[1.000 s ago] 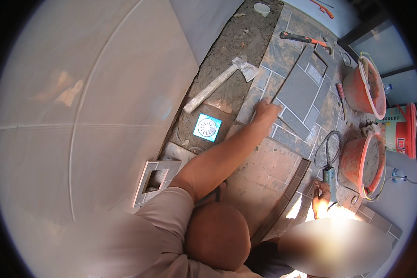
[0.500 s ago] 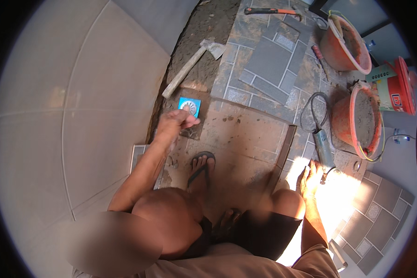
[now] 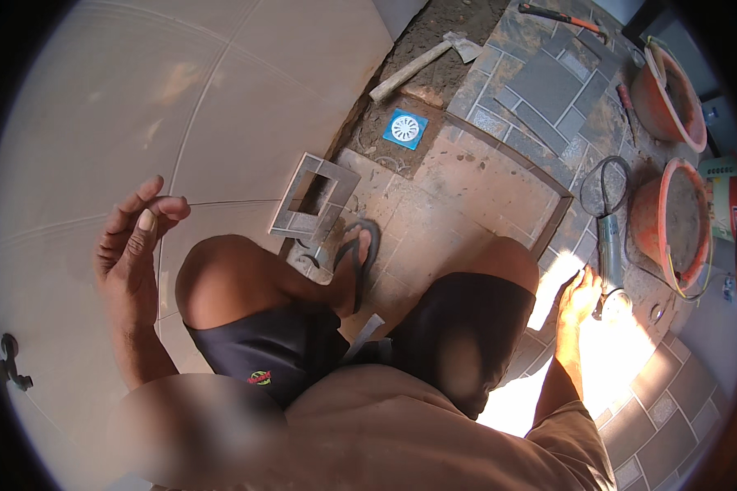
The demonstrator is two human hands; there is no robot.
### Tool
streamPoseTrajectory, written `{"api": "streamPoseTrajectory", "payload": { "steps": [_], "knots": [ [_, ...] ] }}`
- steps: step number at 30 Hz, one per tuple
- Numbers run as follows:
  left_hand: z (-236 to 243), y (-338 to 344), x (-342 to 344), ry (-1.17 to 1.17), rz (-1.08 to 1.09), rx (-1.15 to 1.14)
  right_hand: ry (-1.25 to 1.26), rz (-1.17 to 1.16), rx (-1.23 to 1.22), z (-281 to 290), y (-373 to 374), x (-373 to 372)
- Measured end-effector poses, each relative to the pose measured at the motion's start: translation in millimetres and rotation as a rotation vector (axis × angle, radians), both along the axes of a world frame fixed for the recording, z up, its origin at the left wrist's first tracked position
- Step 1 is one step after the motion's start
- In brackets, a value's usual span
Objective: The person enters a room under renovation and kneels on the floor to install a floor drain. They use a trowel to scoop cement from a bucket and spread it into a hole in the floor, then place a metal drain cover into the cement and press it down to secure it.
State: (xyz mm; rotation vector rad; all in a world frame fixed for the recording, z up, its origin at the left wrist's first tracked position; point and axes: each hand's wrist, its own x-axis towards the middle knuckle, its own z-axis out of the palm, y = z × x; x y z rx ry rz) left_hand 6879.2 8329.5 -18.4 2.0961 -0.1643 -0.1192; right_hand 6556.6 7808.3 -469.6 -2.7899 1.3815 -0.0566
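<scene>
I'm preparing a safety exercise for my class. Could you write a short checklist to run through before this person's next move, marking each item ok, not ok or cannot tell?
1. Left hand free: ok; it is raised, with nothing visible in it.
2. Right hand clear of the angle grinder: cannot tell; it is right beside it, but contact is unclear.
3. Angle grinder switched off: cannot tell.
4. Mortar strip clear of tools: not ok; a wooden-handled axe-like tool lies on it.
5. Drain cover unobstructed: ok; nothing lies on top.
6. Closed footwear: not ok; the visible foot wears an open sandal.
</scene>
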Motion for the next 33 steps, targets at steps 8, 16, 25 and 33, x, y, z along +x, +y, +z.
{"api": "streamPoseTrajectory", "payload": {
  "steps": [8, 16, 25, 33],
  "knots": [
    [-22.5, -13.2, 24.4, -0.278, -0.138, 0.220, -0.225, 0.292, 0.375, 77.7, 8.5, 137.9],
    [-96.4, 23.5, 66.5, -0.282, -0.156, 0.162, 0.051, 0.762, 0.942, 34.6, 253.0, 314.0],
    [-105.7, 35.3, 65.4, -0.210, -0.227, 0.025, -0.609, -0.215, 1.928, 45.2, 526.8, 372.4],
    [-122.1, 45.0, 75.3, -0.205, -0.329, 0.032, -0.712, -0.139, 1.544, 51.9, 539.0, 369.9]
  ]
}}
